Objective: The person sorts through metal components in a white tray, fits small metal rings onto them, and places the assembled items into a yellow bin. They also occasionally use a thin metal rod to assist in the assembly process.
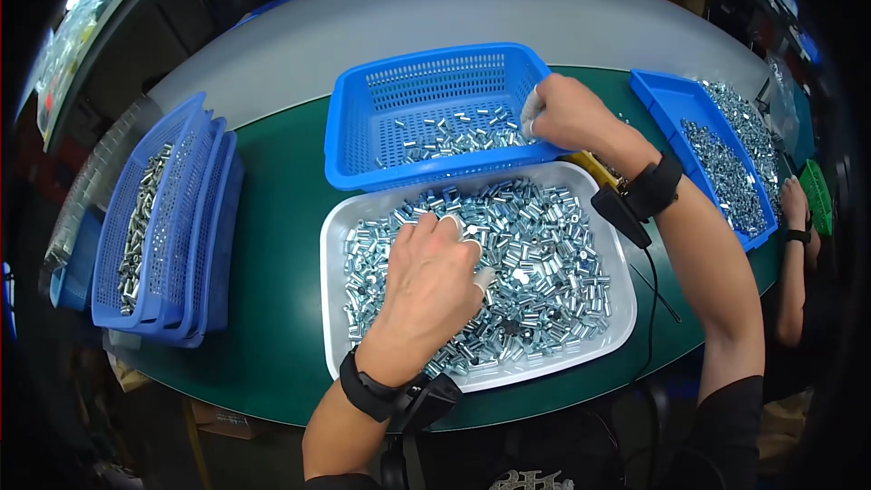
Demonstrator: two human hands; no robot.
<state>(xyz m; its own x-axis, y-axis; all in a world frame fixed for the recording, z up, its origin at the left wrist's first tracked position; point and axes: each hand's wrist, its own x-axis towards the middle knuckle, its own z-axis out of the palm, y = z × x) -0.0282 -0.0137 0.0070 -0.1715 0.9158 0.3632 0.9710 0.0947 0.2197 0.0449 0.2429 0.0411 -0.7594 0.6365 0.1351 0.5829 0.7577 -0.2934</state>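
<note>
My left hand [430, 270], pale covers on some fingertips, reaches into a white tray [330, 308] full of small shiny metal cylinders [553, 263]. Its fingers curl down against the pieces, and whatever they grip cannot be made out. Behind the tray stands a blue perforated basket [340, 122], its floor partly covered with similar loose cylinders [467, 138]. Over the right side of this basket is my right hand [570, 112], its covered fingers bent inward and closed. Any piece inside that hand is hidden.
Stacked blue baskets [213, 245] stand at left, the front one holding metal pieces [145, 218]. A blue tray [658, 95] of small parts lies at right, beside another person's hand [795, 204]. A yellow object [594, 168] and a black cable [651, 308] are near my right wrist.
</note>
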